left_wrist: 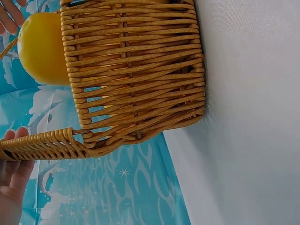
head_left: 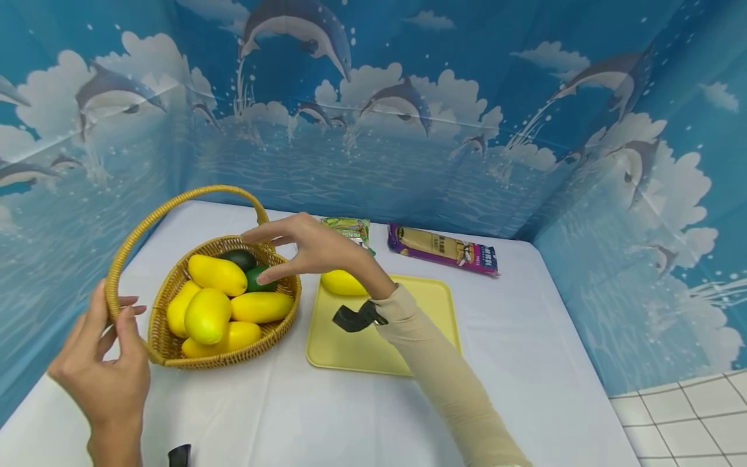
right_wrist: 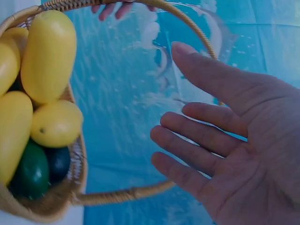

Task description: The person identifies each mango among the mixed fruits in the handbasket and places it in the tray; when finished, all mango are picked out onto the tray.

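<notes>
A wicker basket (head_left: 224, 362) with a tall arched handle (head_left: 169, 203) stands on the left of the table. My left hand (head_left: 107, 366) grips the handle's near left side between thumb and fingers. Several yellow mango-like fruits (head_left: 217, 275) fill the basket, with a rounder yellow fruit (head_left: 207, 316) on top. Two dark green fruits (head_left: 238, 259) lie at its far side. Over the basket's right rim hovers my right hand (head_left: 318, 246), fingers spread and nothing held; in the right wrist view its palm (right_wrist: 262, 140) shows bare beside the fruit.
Right of the basket lies a yellow tray (head_left: 379, 363), a yellow fruit (head_left: 343, 283) on its far left corner, partly behind my forearm. Behind it are a green packet (head_left: 350, 227) and a purple pasta packet (head_left: 441, 248). A dolphin-print curtain (head_left: 373, 162) borders the table.
</notes>
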The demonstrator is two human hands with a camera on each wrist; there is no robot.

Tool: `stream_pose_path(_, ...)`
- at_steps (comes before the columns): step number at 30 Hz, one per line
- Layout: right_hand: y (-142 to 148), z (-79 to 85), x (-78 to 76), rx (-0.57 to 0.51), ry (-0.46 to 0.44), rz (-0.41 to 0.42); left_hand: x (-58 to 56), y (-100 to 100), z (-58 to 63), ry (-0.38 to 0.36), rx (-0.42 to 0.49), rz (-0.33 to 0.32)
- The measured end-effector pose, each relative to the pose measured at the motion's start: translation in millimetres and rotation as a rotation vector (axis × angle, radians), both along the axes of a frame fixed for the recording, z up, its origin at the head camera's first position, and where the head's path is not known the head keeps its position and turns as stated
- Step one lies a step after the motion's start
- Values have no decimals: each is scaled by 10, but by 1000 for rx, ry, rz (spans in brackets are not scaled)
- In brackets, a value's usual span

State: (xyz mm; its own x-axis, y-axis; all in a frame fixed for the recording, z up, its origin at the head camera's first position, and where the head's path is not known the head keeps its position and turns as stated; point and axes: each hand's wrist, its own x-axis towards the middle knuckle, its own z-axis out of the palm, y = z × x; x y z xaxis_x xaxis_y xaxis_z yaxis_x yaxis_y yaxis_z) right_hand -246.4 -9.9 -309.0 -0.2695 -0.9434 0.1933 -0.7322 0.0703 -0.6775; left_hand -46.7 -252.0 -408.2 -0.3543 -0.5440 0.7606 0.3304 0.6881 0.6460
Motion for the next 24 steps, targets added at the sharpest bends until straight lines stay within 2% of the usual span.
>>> stream_pose_path(8, -657, -364, -47, 115, -13, 151, 1, 77, 75, -35, 1, 18)
stream_pose_path(13, -914, -554, -61, 171, 38, 214, -6, 71, 75, -49, -3, 23)
stream_pose_path(17, -1041, -653, -79, 210, 47, 254, -8, 64, 63, -43, 2, 13)
stream_pose_path(20, -1106, -693, -79, 249, 46, 260, -3, 64, 65, -38, 5, 12)
stream_pose_path(24, -1170, -712, -52, 276, 90, 258, 9, 63, 79, -32, 4, 17)
